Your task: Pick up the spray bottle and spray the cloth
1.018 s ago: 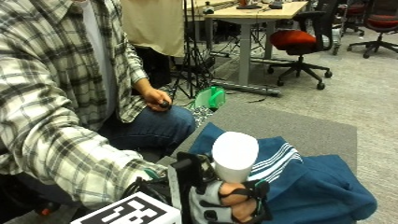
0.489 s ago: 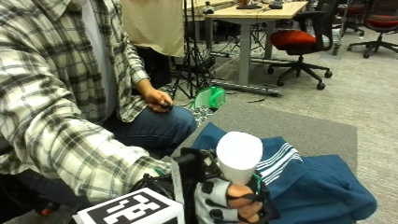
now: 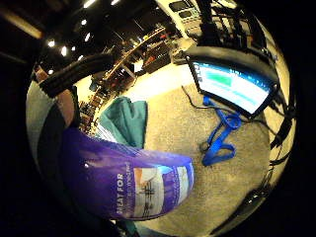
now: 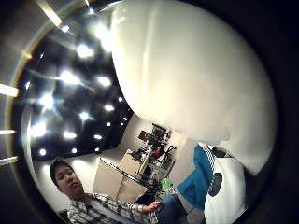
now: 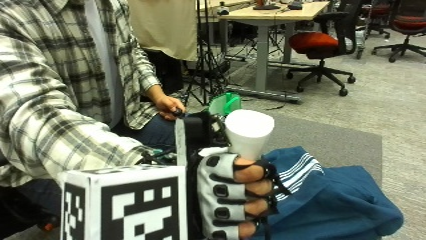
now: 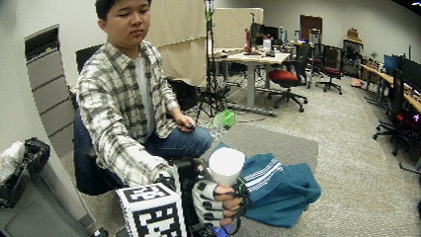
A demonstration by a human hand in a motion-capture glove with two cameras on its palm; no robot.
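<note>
Spray bottle (image 5: 249, 131) higher, over grey table (image 5: 333, 142).

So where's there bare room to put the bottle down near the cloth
Bare grey table lies beyond the cloth, between it and the far edge. In the little-finger palm view, more bare surface runs between the cloth and the blue strap. It is crowded around the right hand, which holds the bottle close to the cloth.
</note>
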